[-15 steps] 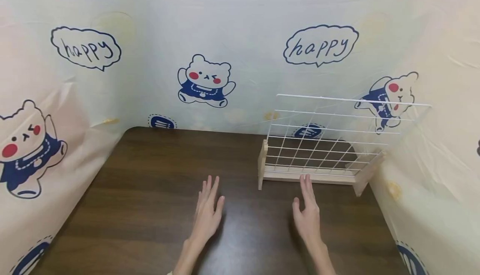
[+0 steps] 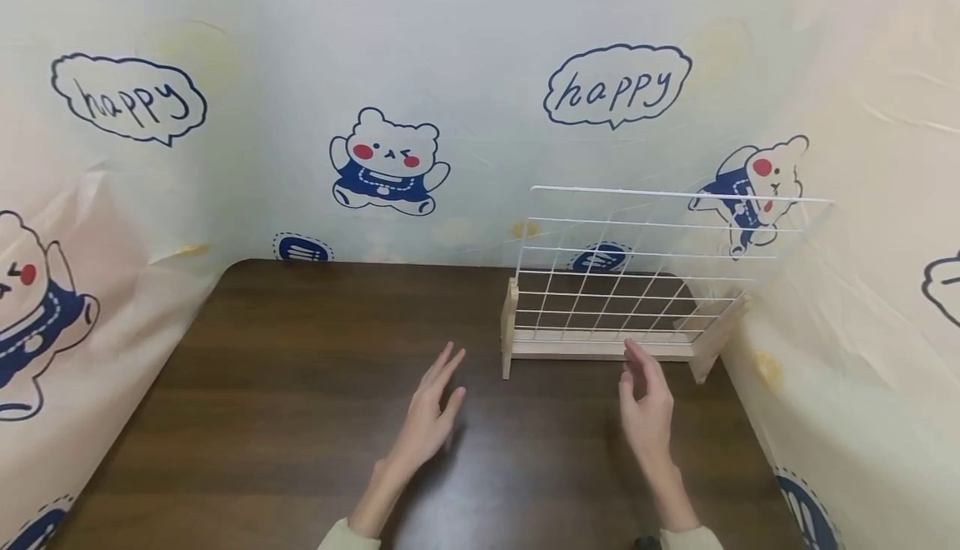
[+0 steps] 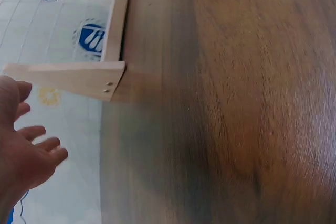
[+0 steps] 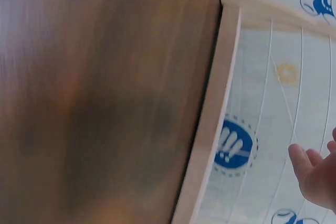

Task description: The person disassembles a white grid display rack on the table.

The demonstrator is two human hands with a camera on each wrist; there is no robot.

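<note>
A rack stands at the back right of the table, with a pale wooden base [image 2: 600, 348] and a slanted white wire grid [image 2: 682, 194]. My left hand [image 2: 426, 418] hovers over the table, left of the rack, its fingers extended and holding nothing. In front of the rack's base is my right hand [image 2: 649, 410], fingers slightly bent, nothing between them. The left wrist view has the rack's wooden end piece [image 3: 79, 77] with two screws, beyond the left hand [image 3: 31, 153]. In the right wrist view, the right hand [image 4: 317, 179] appears against the wires.
The dark wood-grain table [image 2: 300, 383] has a rounded far left corner. A pale cloth [image 2: 480, 50] printed with bears and "happy" bubbles hangs behind it and along both sides. A small dark thing [image 2: 647, 543] shows beside the right sleeve [image 2: 690, 538].
The head view has turned slightly, so the rack and cloth sit further left. Both hands have moved right relative to the table, and the right hand's fingers are more bent.
</note>
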